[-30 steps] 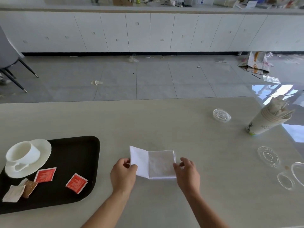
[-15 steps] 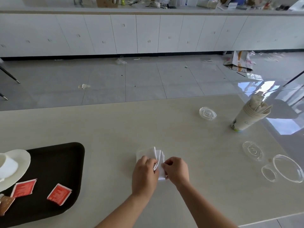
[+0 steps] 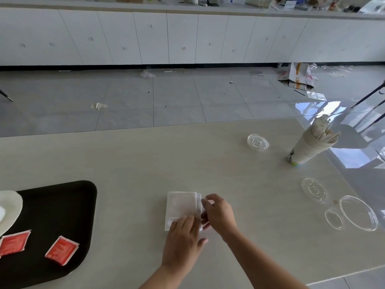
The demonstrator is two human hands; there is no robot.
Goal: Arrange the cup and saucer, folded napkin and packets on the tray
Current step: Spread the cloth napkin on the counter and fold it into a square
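While two red packets (image 3: 13, 243) (image 3: 61, 250) lie on one tray (image 3: 62, 205), left hand (image 3: 183, 236) presses one napkin (image 3: 181, 205), right hand (image 3: 218, 215) pinches it

At nine o'clock the picture's edge cuts the saucer (image 3: 11, 207), the tray (image 3: 62, 205) and one red packet (image 3: 12, 243). The left grip (image 3: 183, 234) covers the five o'clock corner of the napkin (image 3: 181, 205). The clutter (image 3: 193, 0) at twelve o'clock is too small to tell.

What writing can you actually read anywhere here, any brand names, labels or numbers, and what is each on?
No text here is readable.
Red packets: white print, too blurred to read.
Paper cup stack: coloured print near the base, too small to read.
Torn cardboard box: orange markings, illegible.
Napkin: plain, no print visible.
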